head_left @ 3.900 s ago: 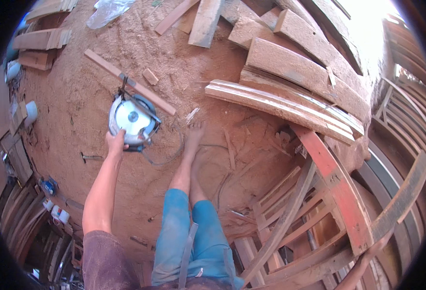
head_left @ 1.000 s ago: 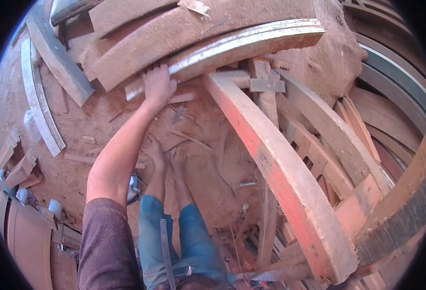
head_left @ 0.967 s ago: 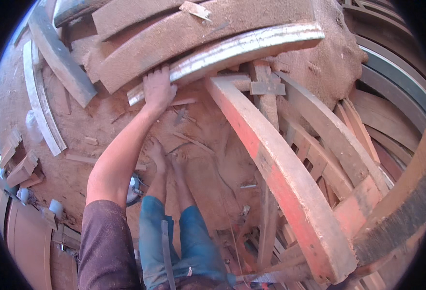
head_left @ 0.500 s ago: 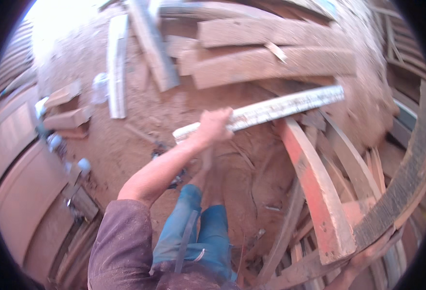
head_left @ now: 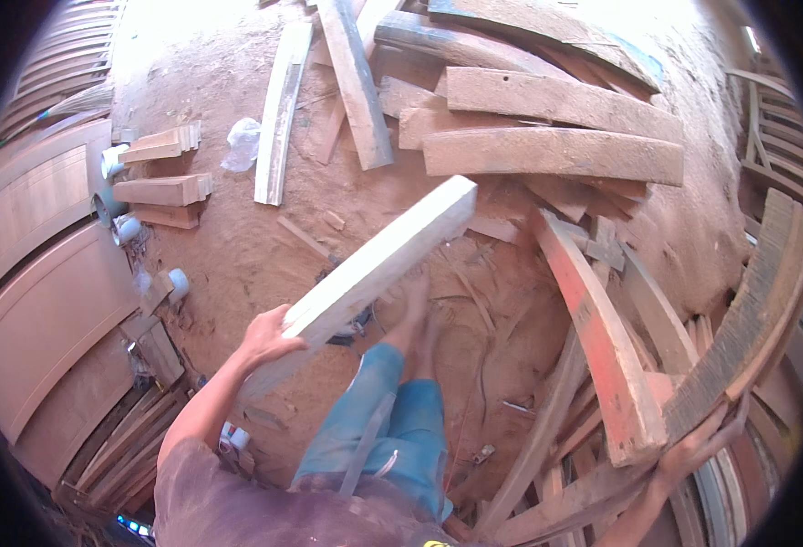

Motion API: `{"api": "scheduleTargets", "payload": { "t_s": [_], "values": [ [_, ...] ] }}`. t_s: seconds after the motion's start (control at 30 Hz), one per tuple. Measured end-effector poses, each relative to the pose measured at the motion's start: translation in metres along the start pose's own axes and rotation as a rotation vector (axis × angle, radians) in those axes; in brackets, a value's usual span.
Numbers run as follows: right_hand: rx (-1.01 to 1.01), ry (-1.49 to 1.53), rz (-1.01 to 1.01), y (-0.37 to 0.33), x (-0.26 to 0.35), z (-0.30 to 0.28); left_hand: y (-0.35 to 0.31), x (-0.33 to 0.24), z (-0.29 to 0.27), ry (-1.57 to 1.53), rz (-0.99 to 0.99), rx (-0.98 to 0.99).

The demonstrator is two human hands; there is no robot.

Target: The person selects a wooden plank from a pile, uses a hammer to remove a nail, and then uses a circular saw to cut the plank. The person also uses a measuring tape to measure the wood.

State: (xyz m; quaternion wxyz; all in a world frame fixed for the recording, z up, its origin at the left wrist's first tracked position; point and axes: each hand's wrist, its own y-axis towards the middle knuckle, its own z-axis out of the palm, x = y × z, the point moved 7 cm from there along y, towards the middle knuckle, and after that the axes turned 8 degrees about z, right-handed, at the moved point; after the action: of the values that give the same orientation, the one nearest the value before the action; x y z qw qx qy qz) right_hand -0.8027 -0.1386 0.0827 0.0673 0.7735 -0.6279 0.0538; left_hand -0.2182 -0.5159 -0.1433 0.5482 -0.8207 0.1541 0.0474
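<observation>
Head view, single entry. Left hand [head_left: 269, 339]: fingers curled over the near end of a pale plank [head_left: 369, 269], gripping it from above; the plank ran up and to the right, raised clear of the red dirt floor [head_left: 237, 264], its far end above the near edge of a stack of curved timbers [head_left: 552, 150]. Right hand [head_left: 693, 451]: fingers wrapped round the lower end of a dark curved beam [head_left: 748, 310] at the right edge of the floor, bearing on it; how firmly could not be told. Bare feet [head_left: 417, 314] and blue-trousered legs [head_left: 383, 419] stood directly under the plank's middle, beside a partly hidden dark tool on the ground. A red-painted curved beam [head_left: 602, 337] lay just right of the feet, amid loose offcuts. Short wood blocks [head_left: 160, 169] and a crumpled plastic bag [head_left: 240, 146] sat near the floor's left edge, by arched panels [head_left: 36, 273]. Risks, judged: the plank, held one-handed at its very end, could have twisted out of the grip and dropped on the unshod feet; its far end could have struck the stacked timbers; the leaned-on beam could have shifted; scraps underfoot invited a stumble.
</observation>
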Motion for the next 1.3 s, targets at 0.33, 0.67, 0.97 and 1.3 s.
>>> {"api": "scheduleTargets", "payload": {
  "t_s": [0.33, 0.67, 0.97, 1.3],
  "values": [
    [0.012, 0.015, 0.007, 0.0, 0.004, 0.002, -0.006, 0.016, -0.04, -0.805, -0.045, -0.317],
    [0.041, 0.051, 0.018, -0.001, 0.002, 0.0, 0.205, -0.1, -0.111, 0.117, 0.42, -0.628],
    [0.005, -0.497, -0.396, -0.028, -0.021, -0.018, 0.348, -0.341, 0.035, 0.533, 0.73, -0.474],
    [0.167, -0.388, -0.223, -0.047, -0.054, -0.034, 0.366, -0.328, 0.092, 0.477, 0.654, -0.151]
  ]
}}
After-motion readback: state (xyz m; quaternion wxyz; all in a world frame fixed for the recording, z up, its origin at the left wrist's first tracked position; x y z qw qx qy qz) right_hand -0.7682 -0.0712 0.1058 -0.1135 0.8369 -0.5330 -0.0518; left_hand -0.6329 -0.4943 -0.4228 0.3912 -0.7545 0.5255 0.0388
